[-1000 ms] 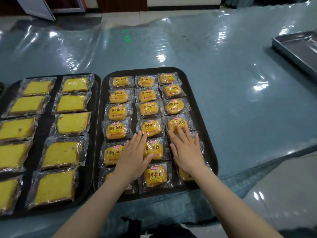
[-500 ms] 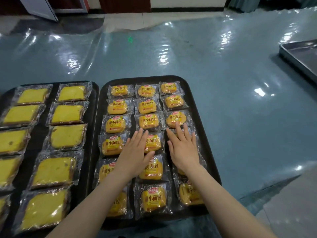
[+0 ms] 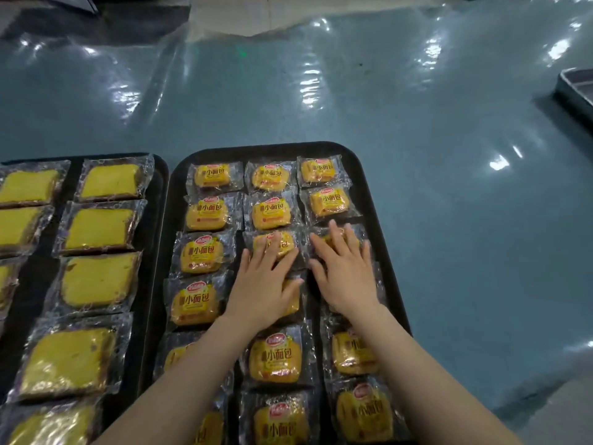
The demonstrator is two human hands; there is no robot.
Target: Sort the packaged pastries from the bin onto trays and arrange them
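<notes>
Two dark trays sit side by side on a blue table covered in clear plastic film [image 3: 417, 155], and both look close to full. The right black tray [image 3: 369, 175] holds small wrapped buns with yellow-and-red labels in three columns running from the far edge to the near edge; the far rows, such as the far-left bun packet [image 3: 212, 175], lie fairly square, while the packets in the middle and right columns nearer the camera overlap a little and sit slightly askew. The left black tray [image 3: 162, 175] carries larger clear-wrapped yellow cake slices [image 3: 99, 228] in at least two columns, its left part cut off by the frame. The left hand [image 3: 263, 285] lies flat, palm down, fingers spread and together on nothing, its fingertips resting on the third packet of the middle column [image 3: 272, 245] and its palm covering the one nearer. The right hand [image 3: 348, 274] is likewise flat and open, pressing on packets in the right column, fingertips on the third packet there [image 3: 333, 236]; neither hand grips anything. The source bin is not in view, so I cannot tell whether any pastries are left to bring over. A grey metal tray [image 3: 577, 88] shows only its corner at the far right, contents unseen. Judging by the filled rows, sorting appears largely done and the work in hand is the arranging: flattening and squaring the bun packets, with the near rows of the right tray seemingly the part left to tidy.
</notes>
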